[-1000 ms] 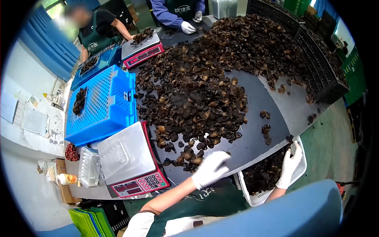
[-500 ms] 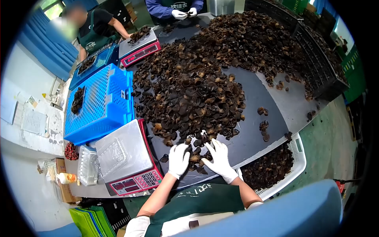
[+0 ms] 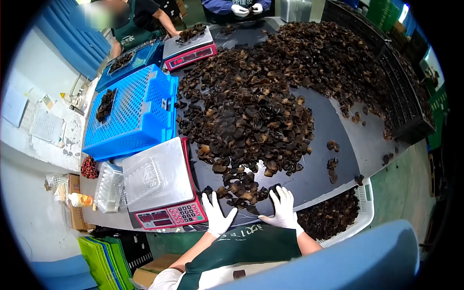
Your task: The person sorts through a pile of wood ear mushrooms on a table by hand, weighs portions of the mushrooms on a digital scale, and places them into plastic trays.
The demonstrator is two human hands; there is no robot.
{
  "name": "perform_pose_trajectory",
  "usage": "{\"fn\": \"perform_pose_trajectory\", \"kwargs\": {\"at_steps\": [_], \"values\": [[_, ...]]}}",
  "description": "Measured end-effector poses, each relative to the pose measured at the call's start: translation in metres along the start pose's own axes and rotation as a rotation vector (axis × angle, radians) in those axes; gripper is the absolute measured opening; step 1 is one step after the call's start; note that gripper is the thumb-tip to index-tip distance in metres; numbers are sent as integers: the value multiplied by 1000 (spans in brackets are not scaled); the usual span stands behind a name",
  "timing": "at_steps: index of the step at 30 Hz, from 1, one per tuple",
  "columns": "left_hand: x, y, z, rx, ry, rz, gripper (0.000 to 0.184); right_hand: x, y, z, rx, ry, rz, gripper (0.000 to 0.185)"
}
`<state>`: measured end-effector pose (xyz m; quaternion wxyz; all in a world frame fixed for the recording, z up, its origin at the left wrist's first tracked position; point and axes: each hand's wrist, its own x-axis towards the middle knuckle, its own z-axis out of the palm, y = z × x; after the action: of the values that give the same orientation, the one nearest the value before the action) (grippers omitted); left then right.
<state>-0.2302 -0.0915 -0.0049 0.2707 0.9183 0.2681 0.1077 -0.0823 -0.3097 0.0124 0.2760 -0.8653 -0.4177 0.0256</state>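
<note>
My left hand [image 3: 217, 215], in a white glove, lies open with fingers spread at the table's near edge. My right hand [image 3: 282, 210], also gloved, is open with spread fingers to the right. Between them sits a small cluster of dark mushroom pieces [image 3: 243, 189], and the fingertips rest at its sides. Beyond it spreads a large heap of the same dark pieces [image 3: 251, 116]. A scale [image 3: 159, 176] with a clear plastic tray [image 3: 145, 179] on it stands left of my left hand.
A white basket [image 3: 366, 208] of dark pieces is below the table edge at right. Blue crates [image 3: 130, 111] and a second scale [image 3: 191, 55] stand at left. A black crate [image 3: 403, 96] is at right. Two people work across the table, one with white-gloved hands [image 3: 247, 9].
My right hand came from the basket and my left from above the table edge to both sides of the small cluster, then both drew nearer the edge. The camera view shifted slightly.
</note>
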Motion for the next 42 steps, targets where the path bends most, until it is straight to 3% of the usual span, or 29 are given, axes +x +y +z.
{"fn": "perform_pose_trajectory", "kwargs": {"at_steps": [3, 6, 11, 12, 14, 21, 24, 25, 26, 31, 32, 34, 38, 40, 42], "values": [[19, 3, 5, -4, 58, -105, 105, 1, -3, 10, -7, -34, 42, 105], [57, -2, 15, -55, 131, -97, 95, 18, -9, 19, 9, -41, 20, 106], [127, -6, 22, -63, 268, 164, 57, 60, -25, 31, 118, -69, -123, 104], [133, -8, 20, -79, 174, 174, 53, 67, -26, 36, 118, -54, -141, 103], [127, -3, 19, -161, 173, 216, 49, 77, -27, 43, 142, -27, -136, 103], [91, 3, 22, -205, 236, 116, 61, 76, -32, 18, 74, -44, -168, 105], [91, 0, 27, -227, 281, 103, 71, 103, -37, 12, 146, 124, -183, 65], [92, 0, 29, -226, 301, 119, 71, 120, -36, 18, 181, 178, -220, 39], [92, -1, 31, -225, 320, 136, 72, 135, -34, 29, 240, 103, -200, 31], [94, 3, 28, -314, 319, 103, 63, 199, -64, 51, -13, -148, -296, 52], [94, 2, 28, -311, 325, 121, 64, 203, -51, 81, 22, -113, -399, 45], [92, -1, 28, -368, 349, 127, 64, 208, -50, 91, -34, -242, -384, 34], [99, 3, 11, -291, 384, 143, 57, 188, -59, 18, 230, -32, -240, 25], [120, 2, 9, -239, 461, 57, 54, 170, -53, -4, 359, 27, 24, 28], [148, -3, 8, -96, 477, 0, 62, 150, -23, -4, 469, 108, 145, 28]]}}
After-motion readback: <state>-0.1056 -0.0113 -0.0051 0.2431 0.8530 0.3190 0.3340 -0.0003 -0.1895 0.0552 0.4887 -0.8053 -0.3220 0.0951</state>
